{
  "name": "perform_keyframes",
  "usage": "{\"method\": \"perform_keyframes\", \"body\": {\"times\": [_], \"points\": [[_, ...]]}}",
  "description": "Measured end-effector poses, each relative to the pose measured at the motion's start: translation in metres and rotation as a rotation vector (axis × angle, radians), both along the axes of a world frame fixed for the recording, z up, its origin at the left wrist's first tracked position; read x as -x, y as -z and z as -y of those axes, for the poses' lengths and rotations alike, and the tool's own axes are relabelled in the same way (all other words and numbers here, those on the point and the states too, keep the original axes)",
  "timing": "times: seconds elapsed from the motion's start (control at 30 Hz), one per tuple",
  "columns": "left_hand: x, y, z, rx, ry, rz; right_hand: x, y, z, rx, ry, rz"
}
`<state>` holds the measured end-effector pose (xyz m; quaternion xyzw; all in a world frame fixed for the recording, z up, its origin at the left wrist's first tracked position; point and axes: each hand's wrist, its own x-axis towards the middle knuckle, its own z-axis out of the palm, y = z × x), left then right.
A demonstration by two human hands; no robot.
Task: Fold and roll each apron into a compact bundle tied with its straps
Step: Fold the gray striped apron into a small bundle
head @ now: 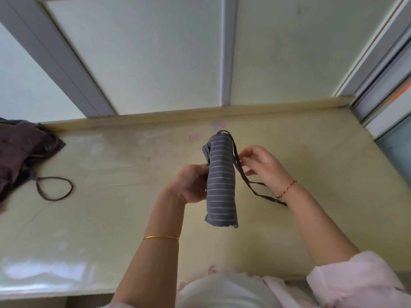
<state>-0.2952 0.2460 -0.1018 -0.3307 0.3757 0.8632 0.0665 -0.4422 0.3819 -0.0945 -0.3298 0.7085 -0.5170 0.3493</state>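
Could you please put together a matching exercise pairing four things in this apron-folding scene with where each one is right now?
Things:
1. striped apron roll
2. strap
3. dark purple apron
4. gold bangle

Places:
A. worn on the left arm
B. gripped by the left hand
C. heaped at the left end of the table
D. pinched by the right hand

Pairs: 1-B, 2-D, 3-C, 4-A

Soft, even daylight, faint shadows; pale glare on the table (33,272) at near left; window frames (73,70) bow toward the edges, everything slightly blurred
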Motion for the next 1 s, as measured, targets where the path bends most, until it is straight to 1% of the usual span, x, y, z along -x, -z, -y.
{"method": "perform_keyframes", "body": {"times": [0.07,0.17,0.3,0.4,0.47,0.53,0.6,0.7,0.8,0.9,1.0], "points": [[0.003,-0.001,0.003,-0.019,0.008,-0.020,0.004,0.001,0.008,0.003,-0.016,0.001],[0.008,-0.003,0.007,-0.037,0.024,-0.052,0.011,0.000,0.020,0.020,-0.035,-0.071],[0.009,-0.005,0.011,-0.103,0.072,-0.139,0.021,-0.003,0.039,0.078,0.105,-0.078],[0.015,0.000,0.013,-0.164,0.132,-0.258,0.030,-0.002,0.057,0.033,0.192,-0.226],[0.022,0.006,0.015,-0.205,0.120,-0.270,0.031,-0.002,0.065,0.020,0.190,-0.295],[0.028,0.010,0.017,-0.271,0.097,-0.284,0.030,0.000,0.070,0.005,0.150,-0.307],[0.030,0.012,0.017,-0.297,0.087,-0.307,0.025,0.004,0.070,-0.012,0.132,-0.315],[0.030,0.011,0.017,-0.323,0.040,-0.385,0.018,0.011,0.067,-0.013,0.200,-0.328],[0.028,0.009,0.018,-0.320,-0.023,-0.453,0.013,0.015,0.060,0.018,0.250,-0.278],[0.024,0.011,0.019,-0.276,-0.134,-0.368,0.009,0.014,0.053,0.036,0.216,-0.154],[0.020,0.010,0.018,-0.296,-0.243,-0.305,0.003,0.013,0.047,0.052,0.130,-0.044]]}}
